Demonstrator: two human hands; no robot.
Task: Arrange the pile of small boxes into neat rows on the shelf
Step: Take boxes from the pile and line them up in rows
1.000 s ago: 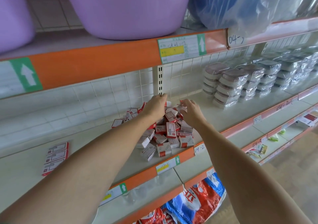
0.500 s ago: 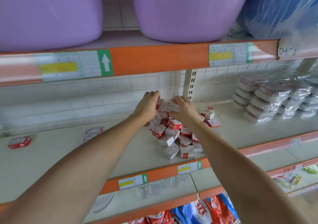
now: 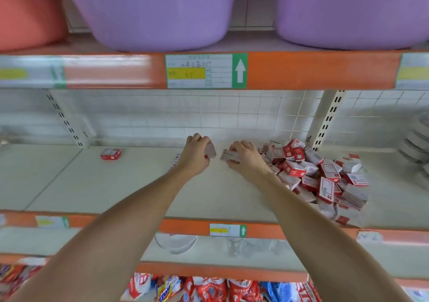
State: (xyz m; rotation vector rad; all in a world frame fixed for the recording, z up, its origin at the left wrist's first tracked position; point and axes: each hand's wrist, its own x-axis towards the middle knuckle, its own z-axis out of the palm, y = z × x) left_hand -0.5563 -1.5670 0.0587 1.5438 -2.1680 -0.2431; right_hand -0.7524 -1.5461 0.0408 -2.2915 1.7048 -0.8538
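Both hands have pulled away from the pile of small boxes (image 3: 318, 176) since half a second back and now sit left of it, over bare shelf (image 3: 116, 185) near the far wall. Left hand (image 3: 196, 155) has its fingers curled closed around a small box (image 3: 210, 151). Right hand (image 3: 246, 156) pinches another box (image 3: 229, 156), pale side up. That heap's still a jumble on the right side of the shelf. One lone red box (image 3: 110, 154) sits far left, and a few more boxes (image 3: 176, 160) peek out from behind the left wrist.
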